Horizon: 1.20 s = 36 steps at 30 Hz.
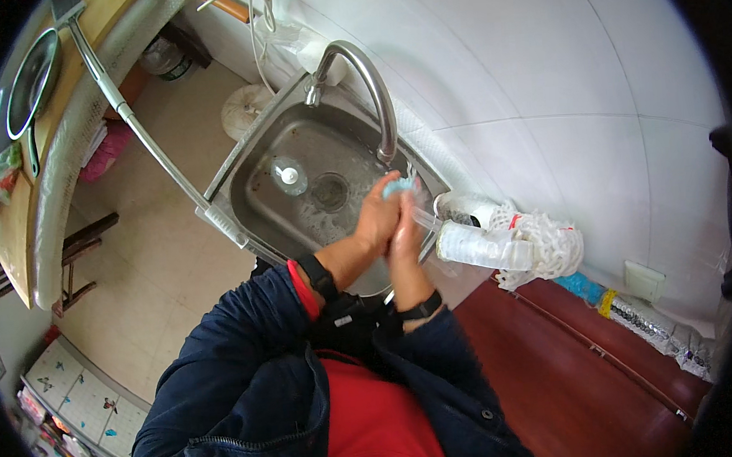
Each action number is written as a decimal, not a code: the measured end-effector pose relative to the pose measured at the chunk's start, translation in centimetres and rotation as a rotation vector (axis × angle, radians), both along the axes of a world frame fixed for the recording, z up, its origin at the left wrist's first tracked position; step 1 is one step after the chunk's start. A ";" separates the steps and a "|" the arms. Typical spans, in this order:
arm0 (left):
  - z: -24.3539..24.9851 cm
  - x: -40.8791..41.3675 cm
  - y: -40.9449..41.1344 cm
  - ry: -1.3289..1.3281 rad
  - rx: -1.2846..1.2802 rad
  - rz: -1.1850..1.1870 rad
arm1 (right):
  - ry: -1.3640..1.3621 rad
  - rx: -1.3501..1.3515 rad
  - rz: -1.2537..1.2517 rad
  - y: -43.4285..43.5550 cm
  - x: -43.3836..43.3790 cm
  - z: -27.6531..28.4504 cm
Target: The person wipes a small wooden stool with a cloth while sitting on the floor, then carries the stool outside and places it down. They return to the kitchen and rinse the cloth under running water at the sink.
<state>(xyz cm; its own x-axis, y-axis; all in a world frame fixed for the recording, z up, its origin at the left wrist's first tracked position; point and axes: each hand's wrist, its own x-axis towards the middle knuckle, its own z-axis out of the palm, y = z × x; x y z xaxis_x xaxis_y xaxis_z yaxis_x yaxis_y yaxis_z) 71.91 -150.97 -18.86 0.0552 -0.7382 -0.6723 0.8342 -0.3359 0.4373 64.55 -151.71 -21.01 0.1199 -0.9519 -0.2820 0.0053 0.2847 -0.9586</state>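
My left hand [376,212] and my right hand [405,229] are pressed together over the right side of a stainless-steel sink [300,135]. Between them, near the fingertips, is a wet light-blue piece [397,187], perhaps a sponge or cloth; motion blur hides its shape. The curved spout of a metal faucet [378,92] ends just above my fingers, with some water below it. On the sink floor lies a clear piece with a white knob [288,175], left of the round drain [331,191]. Foamy water lies around the drain.
A metal pole [147,138] reaches the sink's left corner. Right of the sink are a clear plastic container [481,246], white foam netting [540,243] and a dark red surface [537,356]. A white tiled wall [519,62] rises behind. A frying pan [34,82] rests on a wooden counter.
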 end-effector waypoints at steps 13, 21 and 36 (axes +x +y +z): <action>0.9 -0.2 1.6 -0.140 -0.034 -0.008 | 0.039 0.130 0.118 -3.1 -2.1 0.4; 1.4 4.5 2.0 0.049 0.162 0.067 | 0.063 0.027 0.272 -1.4 -1.9 3.6; -1.3 3.1 2.8 0.431 0.029 0.060 | -0.037 -0.082 0.098 -0.4 -4.7 1.4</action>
